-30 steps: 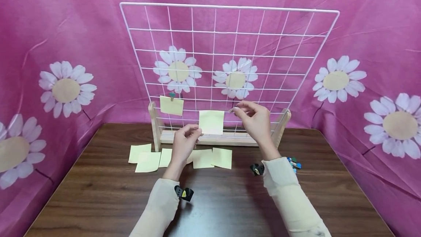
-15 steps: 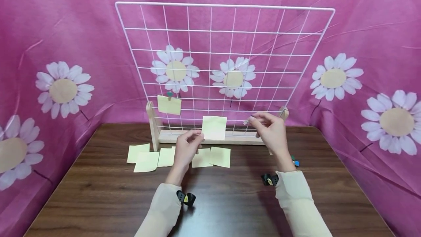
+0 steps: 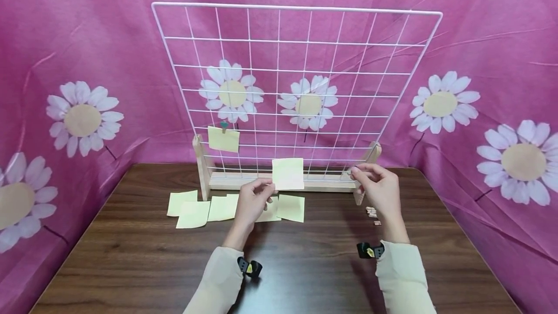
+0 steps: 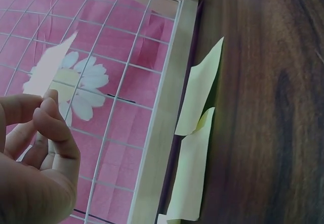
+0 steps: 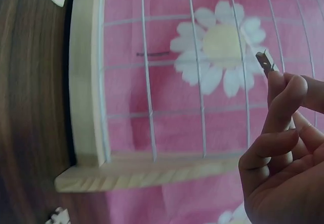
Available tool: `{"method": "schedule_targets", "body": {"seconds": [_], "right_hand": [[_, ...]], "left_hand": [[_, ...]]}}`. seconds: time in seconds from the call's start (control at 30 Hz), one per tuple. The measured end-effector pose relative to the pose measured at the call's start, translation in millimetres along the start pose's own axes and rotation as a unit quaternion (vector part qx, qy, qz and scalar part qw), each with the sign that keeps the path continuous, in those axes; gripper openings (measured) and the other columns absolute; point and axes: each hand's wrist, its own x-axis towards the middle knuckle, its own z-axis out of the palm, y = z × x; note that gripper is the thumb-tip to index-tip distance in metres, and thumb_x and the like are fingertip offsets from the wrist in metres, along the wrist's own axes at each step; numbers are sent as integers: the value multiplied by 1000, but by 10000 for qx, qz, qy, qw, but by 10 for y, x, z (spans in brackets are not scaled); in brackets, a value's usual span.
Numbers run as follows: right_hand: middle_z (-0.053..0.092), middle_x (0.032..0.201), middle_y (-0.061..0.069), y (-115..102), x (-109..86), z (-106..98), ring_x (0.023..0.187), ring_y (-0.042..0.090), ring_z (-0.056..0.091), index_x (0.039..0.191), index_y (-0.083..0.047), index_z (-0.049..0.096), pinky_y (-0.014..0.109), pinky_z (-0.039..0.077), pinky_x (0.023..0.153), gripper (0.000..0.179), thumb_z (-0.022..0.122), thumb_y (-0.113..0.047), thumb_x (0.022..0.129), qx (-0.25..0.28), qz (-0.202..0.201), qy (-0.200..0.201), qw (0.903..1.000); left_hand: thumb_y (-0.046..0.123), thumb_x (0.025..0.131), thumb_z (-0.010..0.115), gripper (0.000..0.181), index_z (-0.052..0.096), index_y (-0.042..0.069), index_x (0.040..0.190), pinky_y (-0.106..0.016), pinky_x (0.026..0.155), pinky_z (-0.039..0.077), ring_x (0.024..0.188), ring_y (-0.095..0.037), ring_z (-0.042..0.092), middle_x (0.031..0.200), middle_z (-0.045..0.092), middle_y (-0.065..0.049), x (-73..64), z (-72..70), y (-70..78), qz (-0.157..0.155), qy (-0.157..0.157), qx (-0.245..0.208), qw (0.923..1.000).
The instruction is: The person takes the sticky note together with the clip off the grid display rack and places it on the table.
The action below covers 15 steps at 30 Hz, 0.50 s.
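Observation:
In the head view my left hand [image 3: 254, 201] pinches a pale yellow sticky note [image 3: 288, 174] by its lower left corner. The note is upright in front of the lower part of a white wire grid [image 3: 296, 7]. Over to the right, my right hand [image 3: 382, 192] holds a small clothespin [image 5: 264, 62] between thumb and fingertips; only its tip shows in the right wrist view. A gap separates the clothespin from the note. Another sticky note [image 3: 224, 141] hangs on the grid's lower left, under a clip with a teal top [image 3: 224, 126].
Several loose sticky notes [image 3: 193, 215] lie in a row on the dark wooden table [image 3: 131, 265], before the grid's wooden stand [image 3: 202, 171]. Small clothespins [image 3: 371, 212] lie beside my right wrist. A pink flowered cloth [image 3: 87, 13] hangs behind the grid.
My right hand has moved right and down, away from the note, with the clothespin still pinched. The left hand and its note have shifted slightly right and lower.

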Motion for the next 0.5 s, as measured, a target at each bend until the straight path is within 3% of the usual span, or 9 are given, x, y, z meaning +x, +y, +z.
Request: {"method": "schedule_targets", "body": {"seconds": [0.17,0.37,0.5], "right_hand": [[73,71,-6,81,-34,-117,49,8,57,107,14,66,21,50,48,25,73,-5,93,53,462,233,9986],[74,73,-4,206,-58,-290,49,9,59,103,4,70,22,52,49,17,74,-9,93,54,972,285,9948],[74,74,-4,272,-84,-440,48,9,61,98,-4,72,21,51,49,10,74,-13,94,-4,1204,412,9919]], "left_hand": [[4,95,65,19,69,-8,111,-17,49,42,61,-11,56,89,73,-20,100,17,-252,-150,-89,-114,9998],[6,94,67,16,70,-4,106,-18,48,40,60,-12,55,87,73,-16,103,65,-343,-264,-211,50,9994],[9,95,67,14,72,1,105,-18,48,38,59,-15,55,84,74,-6,105,92,-405,-335,-360,213,9986]]}}
